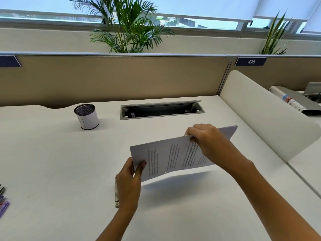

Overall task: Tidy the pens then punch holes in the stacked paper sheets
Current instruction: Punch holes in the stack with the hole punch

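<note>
A stack of printed paper sheets (172,157) hangs tilted above the white desk (52,162), held by both hands. My left hand (129,180) pinches its near left corner. My right hand (206,141) grips its far edge. Two small punched holes show near the stack's lower edge. A grey hole punch (116,195) lies on the desk, mostly hidden behind my left hand. Several pens (3,202) lie blurred at the desk's left edge. A mesh pen cup (86,116) wrapped in white paper stands at the back left; I see no pens in it.
An open cable tray (162,109) is sunk into the desk at the back. A beige partition (121,77) closes the far side and a curved white divider (264,112) the right. Beyond the divider lies a neighbouring desk with boxes (286,99).
</note>
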Demonstrator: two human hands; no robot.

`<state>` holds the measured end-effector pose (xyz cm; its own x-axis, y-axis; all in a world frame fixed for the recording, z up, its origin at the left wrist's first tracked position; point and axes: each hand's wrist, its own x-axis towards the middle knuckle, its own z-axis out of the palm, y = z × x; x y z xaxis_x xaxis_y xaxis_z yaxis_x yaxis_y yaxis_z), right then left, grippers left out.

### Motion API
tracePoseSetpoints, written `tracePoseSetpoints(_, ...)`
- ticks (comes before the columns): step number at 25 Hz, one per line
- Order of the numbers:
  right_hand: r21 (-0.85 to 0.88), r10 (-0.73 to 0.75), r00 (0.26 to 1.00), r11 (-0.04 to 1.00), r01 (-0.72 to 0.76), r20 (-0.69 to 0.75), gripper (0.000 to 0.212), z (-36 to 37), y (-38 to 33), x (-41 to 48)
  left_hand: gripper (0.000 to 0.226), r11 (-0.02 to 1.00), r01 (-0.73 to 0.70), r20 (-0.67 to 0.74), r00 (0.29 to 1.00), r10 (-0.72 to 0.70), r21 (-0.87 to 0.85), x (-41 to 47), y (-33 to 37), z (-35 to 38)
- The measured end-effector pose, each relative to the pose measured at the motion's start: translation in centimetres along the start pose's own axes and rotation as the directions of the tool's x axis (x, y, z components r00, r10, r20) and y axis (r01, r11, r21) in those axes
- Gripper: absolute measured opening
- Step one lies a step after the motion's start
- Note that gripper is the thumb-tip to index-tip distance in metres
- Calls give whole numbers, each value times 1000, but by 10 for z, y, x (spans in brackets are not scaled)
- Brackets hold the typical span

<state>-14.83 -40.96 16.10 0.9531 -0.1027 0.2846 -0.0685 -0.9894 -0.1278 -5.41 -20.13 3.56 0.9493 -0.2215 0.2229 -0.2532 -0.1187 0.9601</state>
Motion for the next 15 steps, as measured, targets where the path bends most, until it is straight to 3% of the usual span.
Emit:
tracePoseSetpoints(5,-10,61,994,998,-61,88,18,11,-2,0,11,999,38,27,999,-38,15,-2,-6,-1)
tracePoseSetpoints(9,33,27,1000,999,-27,-6,16,9,0,-1,13,999,41,18,999,-41,-20,-3,-5,-2)
tracePoseSetpoints(15,28,46,998,999,-47,35,12,15,0,-4,7,998,68,15,998,-68,16,-4,-13,0)
